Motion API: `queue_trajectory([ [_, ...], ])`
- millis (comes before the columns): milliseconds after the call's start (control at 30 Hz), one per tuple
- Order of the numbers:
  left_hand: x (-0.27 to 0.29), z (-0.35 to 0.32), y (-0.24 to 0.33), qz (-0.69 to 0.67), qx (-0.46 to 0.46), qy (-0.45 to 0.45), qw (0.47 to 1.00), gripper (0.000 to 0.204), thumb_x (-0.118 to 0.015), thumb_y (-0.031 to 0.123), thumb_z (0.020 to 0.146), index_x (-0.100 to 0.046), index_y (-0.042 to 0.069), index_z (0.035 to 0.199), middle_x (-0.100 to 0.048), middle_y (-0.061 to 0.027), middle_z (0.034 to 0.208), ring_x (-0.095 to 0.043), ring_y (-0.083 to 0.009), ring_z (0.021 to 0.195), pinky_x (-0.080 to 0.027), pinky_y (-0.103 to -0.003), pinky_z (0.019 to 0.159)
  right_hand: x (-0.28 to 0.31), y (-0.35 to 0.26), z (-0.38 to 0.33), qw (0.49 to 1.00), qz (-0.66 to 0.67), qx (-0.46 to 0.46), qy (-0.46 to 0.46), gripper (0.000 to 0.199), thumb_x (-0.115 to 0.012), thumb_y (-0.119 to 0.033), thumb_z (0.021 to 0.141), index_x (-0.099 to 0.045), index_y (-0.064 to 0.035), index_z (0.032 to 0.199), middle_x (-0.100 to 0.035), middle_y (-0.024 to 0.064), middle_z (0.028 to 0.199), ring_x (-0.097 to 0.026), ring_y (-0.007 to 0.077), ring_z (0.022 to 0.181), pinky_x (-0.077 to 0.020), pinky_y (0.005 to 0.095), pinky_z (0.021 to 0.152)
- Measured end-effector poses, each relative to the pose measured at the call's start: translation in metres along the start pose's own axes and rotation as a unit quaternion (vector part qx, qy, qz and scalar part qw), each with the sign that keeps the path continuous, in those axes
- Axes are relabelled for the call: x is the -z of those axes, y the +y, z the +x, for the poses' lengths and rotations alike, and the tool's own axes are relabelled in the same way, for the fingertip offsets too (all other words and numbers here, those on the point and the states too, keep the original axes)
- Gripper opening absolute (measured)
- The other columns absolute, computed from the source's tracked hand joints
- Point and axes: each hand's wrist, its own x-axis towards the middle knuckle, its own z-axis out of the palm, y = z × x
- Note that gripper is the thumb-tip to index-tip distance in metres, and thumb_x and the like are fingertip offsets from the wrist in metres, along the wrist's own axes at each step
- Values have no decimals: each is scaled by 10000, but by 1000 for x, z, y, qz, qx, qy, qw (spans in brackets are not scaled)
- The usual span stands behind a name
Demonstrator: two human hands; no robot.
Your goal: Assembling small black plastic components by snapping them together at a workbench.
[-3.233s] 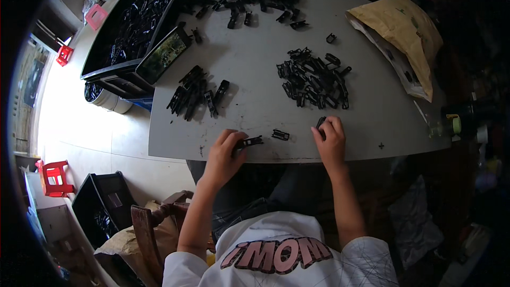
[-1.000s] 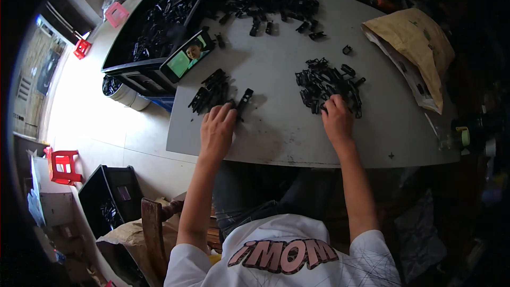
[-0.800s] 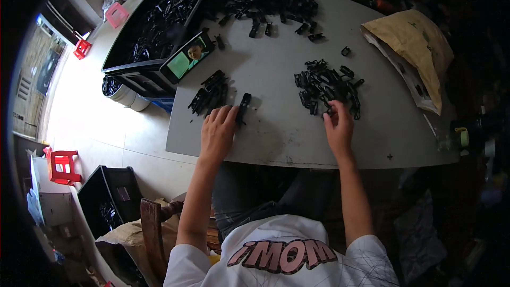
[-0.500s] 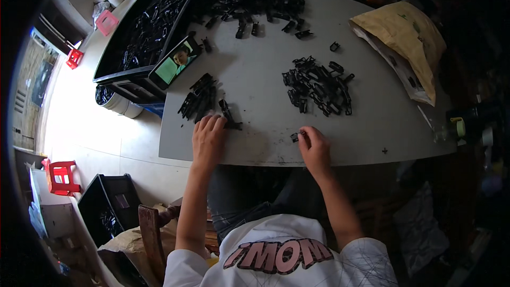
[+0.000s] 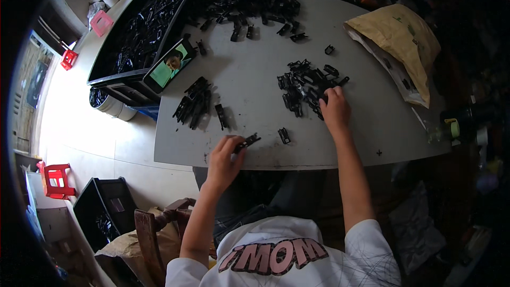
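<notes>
Near the front edge of the table, my left hand pinches a slim black plastic clip between thumb and fingers. My right hand is at the right side of a pile of black clips, fingertips curled down against it; what they grip, if anything, is hidden. Between my hands a single black clip lies on the table. To the left lies a smaller heap of longer black clips, with one separate long clip just right of it.
A big black crate full of black parts stands at the left, a phone propped against it. A large heap of parts covers the far end of the grey table. A brown paper sack lies at the right.
My right hand has let go of a clip near the front edge and moved up and right to the pile. My left hand has moved right and down, away from the left heap, holding a clip.
</notes>
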Motion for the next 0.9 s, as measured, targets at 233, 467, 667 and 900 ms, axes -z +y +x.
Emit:
queue_trajectory([
  [233, -10, -5, 3, -35, 10, -41, 998, 215, -634, -10, 769, -588, 31, 975, -589, -123, 920, -609, -278, 806, -491, -314, 692, 9, 13, -4, 988, 152, -4, 21, 226, -652, -110, 807, -610, 9, 993, -592, 126, 830, -598, 276, 740, -482, 366, 655],
  [467, -21, -4, 2, -63, 13, -56, 996, 207, -651, -17, 748, -609, 28, 946, -605, -115, 912, -610, -265, 800, -489, -305, 693, 44, -30, -72, 970, 167, -101, -144, 322, -603, -94, 820, -562, -12, 1128, -596, 156, 669, -587, 294, 588, -477, 378, 578],
  [667, -15, -3, 1, -42, -7, -73, 996, 257, -669, 15, 741, -601, 25, 989, -606, -133, 929, -607, -299, 828, -494, -326, 712, 44, -25, -91, 983, 138, -13, -118, 338, -568, -29, 803, -565, -46, 1140, -605, 141, 761, -595, 303, 664, -486, 403, 642],
  [900, -11, -5, -8, -31, 44, -105, 993, 331, -678, -10, 717, -603, 29, 1037, -612, -116, 936, -616, -245, 819, -494, -300, 692, 55, -26, -85, 941, 151, 261, -152, 271, -626, -21, 770, -594, -43, 1038, -592, 128, 999, -599, 333, 796, -499, 401, 695],
])
